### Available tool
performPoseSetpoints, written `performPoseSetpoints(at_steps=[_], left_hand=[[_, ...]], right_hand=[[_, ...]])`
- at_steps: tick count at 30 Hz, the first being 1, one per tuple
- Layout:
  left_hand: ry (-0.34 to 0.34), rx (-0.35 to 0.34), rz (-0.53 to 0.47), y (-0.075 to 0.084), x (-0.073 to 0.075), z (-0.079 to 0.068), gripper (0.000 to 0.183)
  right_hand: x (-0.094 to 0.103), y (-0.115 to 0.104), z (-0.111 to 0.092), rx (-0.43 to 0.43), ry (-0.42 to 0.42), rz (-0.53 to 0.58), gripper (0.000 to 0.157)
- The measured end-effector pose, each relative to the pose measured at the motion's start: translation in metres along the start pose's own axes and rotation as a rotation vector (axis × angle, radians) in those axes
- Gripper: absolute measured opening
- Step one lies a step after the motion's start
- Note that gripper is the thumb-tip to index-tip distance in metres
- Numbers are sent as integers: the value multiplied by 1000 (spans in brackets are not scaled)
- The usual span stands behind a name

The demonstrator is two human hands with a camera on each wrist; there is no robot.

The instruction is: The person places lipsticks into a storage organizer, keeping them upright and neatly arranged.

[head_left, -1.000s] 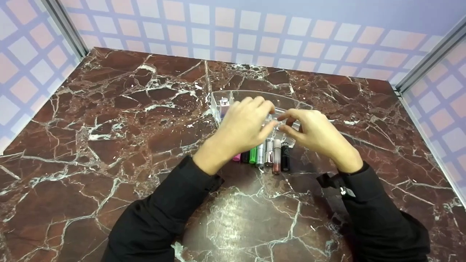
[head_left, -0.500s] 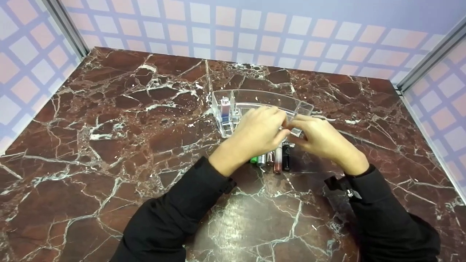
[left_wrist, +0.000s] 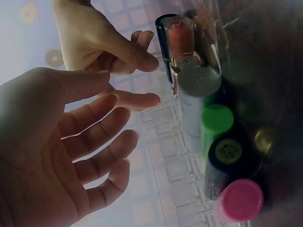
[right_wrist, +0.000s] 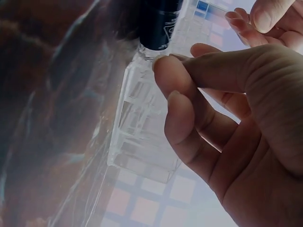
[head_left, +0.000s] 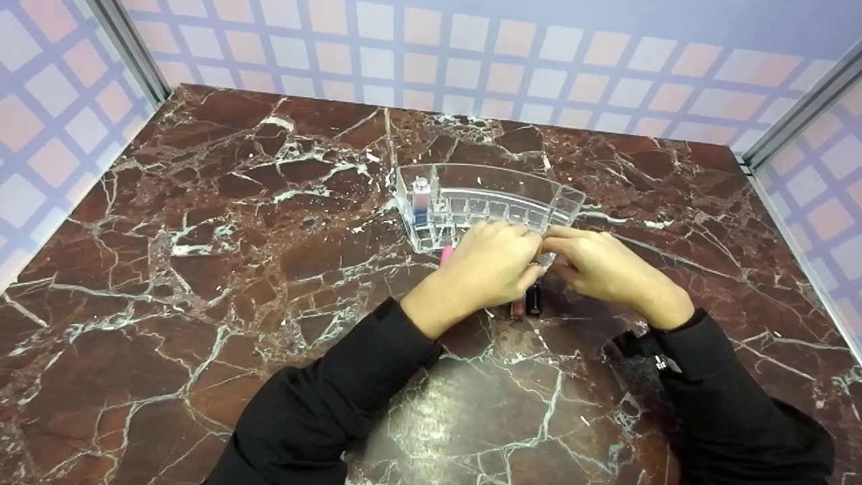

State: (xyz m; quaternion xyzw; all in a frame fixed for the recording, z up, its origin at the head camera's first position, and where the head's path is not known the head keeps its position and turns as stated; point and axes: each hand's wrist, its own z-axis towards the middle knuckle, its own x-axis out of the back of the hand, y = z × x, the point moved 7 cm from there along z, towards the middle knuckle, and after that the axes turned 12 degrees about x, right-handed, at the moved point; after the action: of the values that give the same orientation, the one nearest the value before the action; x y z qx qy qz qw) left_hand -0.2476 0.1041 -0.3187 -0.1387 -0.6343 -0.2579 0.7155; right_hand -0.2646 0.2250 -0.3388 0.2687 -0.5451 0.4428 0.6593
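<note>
My left hand (head_left: 488, 266) hovers over a row of cosmetic tubes, overlapping most of them in the head view. Its fingers are loosely bent around nothing in the left wrist view. Beside it, my right hand (head_left: 599, 269) also has relaxed, bent fingers, with nothing between them in the right wrist view. The fingertips of both hands almost meet. The row includes a pink-capped tube (left_wrist: 241, 200), a dark tube (left_wrist: 228, 152), a green tube (left_wrist: 218, 118), a grey-capped tube (left_wrist: 199, 81), a reddish lip gloss (left_wrist: 181, 39) and a black tube (right_wrist: 161, 23).
Just behind the row stands a clear, curved cosmetics organizer (head_left: 498, 168) with several small compartments. A pink-and-blue tube (head_left: 421, 195) stands upright in its left part. The brown marbled table (head_left: 269, 222) is bounded by checkered panels (head_left: 377, 64).
My hands have moved toward me and slightly right, coming closer together. More of the organizer's compartments show, while the left hand now covers the green and silver tubes in the head view.
</note>
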Motion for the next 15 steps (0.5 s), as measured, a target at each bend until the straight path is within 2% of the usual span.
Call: performPoseSetpoints(at_steps=[11,15], left_hand=[[-34,-11,52,9,-11,-2,33],[-52,-11,64,9,-15,-3,34]], right_hand=[[-6,-2,1,5,-44,-5,33],[-9,-1,2,0,-56,-4,35]])
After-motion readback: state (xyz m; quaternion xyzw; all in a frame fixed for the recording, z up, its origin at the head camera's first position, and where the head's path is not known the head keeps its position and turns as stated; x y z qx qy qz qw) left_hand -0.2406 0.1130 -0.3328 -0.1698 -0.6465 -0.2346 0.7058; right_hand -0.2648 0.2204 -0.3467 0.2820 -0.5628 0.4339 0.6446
